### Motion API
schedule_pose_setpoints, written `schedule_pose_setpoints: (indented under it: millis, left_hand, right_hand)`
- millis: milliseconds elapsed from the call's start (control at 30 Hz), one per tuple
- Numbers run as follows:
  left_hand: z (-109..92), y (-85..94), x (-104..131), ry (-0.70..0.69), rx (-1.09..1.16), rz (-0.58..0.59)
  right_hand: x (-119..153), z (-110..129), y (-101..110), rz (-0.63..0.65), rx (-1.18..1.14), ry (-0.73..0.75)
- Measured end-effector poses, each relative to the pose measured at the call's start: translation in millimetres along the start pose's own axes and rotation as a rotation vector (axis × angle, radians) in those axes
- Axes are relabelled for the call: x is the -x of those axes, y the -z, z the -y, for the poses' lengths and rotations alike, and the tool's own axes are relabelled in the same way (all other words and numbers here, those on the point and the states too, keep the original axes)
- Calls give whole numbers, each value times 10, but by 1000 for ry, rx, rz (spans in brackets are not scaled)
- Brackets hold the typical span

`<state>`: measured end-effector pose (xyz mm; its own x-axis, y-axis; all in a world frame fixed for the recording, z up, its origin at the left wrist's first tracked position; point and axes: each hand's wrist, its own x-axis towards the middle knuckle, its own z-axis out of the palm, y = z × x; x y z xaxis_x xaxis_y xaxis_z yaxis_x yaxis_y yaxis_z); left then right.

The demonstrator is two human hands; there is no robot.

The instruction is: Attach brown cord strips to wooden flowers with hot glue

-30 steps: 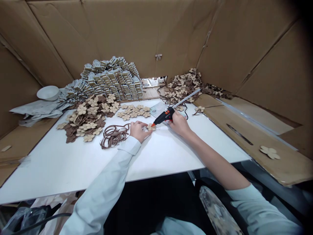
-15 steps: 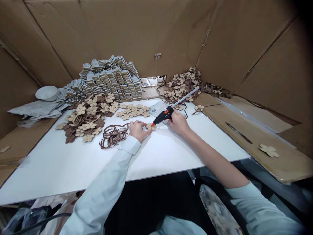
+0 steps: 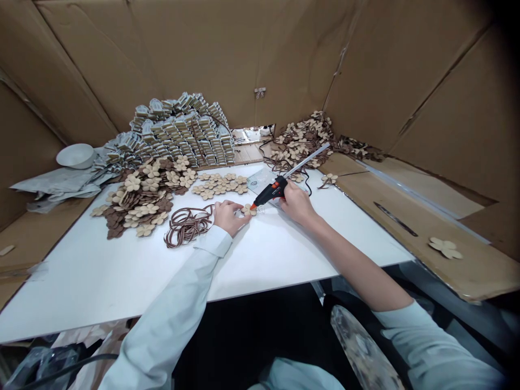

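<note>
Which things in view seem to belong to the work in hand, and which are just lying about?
Likely part of the work:
- glue gun, in the right hand
- beige flower, at the left hand
- flower pile
- coiled brown cord

Apparently just lying about:
- white bowl
- thin dark strip on cardboard

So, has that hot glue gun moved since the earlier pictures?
No, not visibly: the hot glue gun in the right hand keeps its place relative to the flat group of beige flowers.

pale blue sleeves (image 3: pixel 174 309), right one bunched
</note>
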<state>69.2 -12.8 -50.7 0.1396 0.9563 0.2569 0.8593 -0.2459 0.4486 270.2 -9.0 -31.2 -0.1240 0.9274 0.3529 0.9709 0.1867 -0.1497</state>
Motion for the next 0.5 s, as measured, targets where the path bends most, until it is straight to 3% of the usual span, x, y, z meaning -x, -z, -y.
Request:
schedule_pose_setpoints:
  millis: [500]
  left_hand:
    - [-21, 13, 6, -9, -6, -11]
  right_hand:
    - [6, 31, 37, 7, -4, -13]
